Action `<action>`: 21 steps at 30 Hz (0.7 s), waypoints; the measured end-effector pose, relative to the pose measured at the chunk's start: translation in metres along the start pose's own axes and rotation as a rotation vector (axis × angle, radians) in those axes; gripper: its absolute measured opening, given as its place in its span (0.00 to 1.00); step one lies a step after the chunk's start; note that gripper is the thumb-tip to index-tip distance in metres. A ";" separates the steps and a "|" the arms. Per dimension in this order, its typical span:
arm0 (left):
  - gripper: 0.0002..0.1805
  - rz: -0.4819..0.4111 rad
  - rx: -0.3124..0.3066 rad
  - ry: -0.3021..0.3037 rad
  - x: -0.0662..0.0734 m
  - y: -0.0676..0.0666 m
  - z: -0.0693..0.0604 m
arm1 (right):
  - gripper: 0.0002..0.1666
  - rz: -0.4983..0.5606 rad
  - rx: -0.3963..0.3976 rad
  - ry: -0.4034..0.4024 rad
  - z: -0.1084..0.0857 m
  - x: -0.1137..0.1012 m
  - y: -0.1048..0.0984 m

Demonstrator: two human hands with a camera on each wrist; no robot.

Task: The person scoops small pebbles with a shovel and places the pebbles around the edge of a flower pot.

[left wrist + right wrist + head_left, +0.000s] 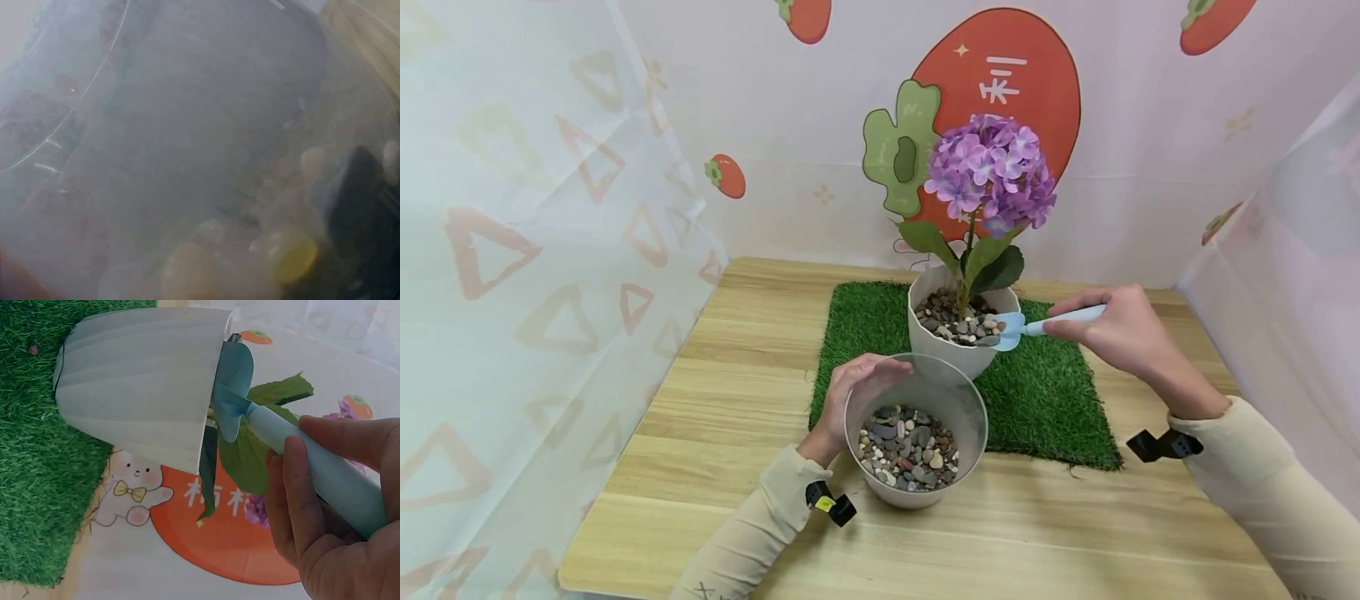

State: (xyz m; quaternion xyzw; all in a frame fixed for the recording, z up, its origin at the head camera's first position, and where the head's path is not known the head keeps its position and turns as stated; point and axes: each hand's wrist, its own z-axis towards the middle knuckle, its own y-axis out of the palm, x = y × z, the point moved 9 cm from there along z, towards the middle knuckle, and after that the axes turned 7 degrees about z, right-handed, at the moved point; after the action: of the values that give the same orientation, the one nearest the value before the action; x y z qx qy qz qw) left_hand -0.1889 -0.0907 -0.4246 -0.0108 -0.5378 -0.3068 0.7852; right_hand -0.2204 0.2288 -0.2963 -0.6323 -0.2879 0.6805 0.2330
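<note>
My right hand (1123,329) holds a light blue garden trowel (1013,331) by its handle. The trowel's blade carries pebbles and lies over the right rim of a white flowerpot (936,340). In that pot a purple hydrangea (992,171) stands among pebbles (938,308). The right wrist view shows the trowel (232,387) at the pot's rim, its handle between thumb and fingers. With my left hand (842,400) I grip the left side of a translucent bucket (910,498) holding loose pebbles (910,450). The left wrist view is hazy, looking through the bucket's wall.
The flowerpot stands on a green artificial grass mat (1037,408) on a wooden table (737,358). A printed cloth (820,108) hangs behind the table and along both sides. The bucket sits in front of the pot, overlapping the mat's near edge in view.
</note>
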 end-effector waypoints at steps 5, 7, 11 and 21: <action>0.22 0.004 -0.004 0.005 0.000 0.000 0.000 | 0.18 0.009 -0.034 0.004 0.011 -0.008 0.012; 0.22 0.009 -0.003 0.009 0.001 0.000 0.000 | 0.18 0.015 -0.046 0.007 0.016 -0.010 0.017; 0.22 0.010 -0.003 0.010 0.001 -0.001 0.000 | 0.16 0.007 -0.056 -0.018 0.026 -0.017 0.027; 0.22 0.039 0.026 -0.021 0.001 0.000 0.000 | 0.13 -0.060 -0.014 -0.060 0.039 -0.031 0.037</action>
State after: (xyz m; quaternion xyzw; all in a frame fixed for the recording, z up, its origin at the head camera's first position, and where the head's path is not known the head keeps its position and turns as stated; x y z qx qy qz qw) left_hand -0.1885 -0.0912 -0.4241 -0.0143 -0.5496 -0.2841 0.7855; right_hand -0.2543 0.1767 -0.2978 -0.6041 -0.3183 0.6899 0.2403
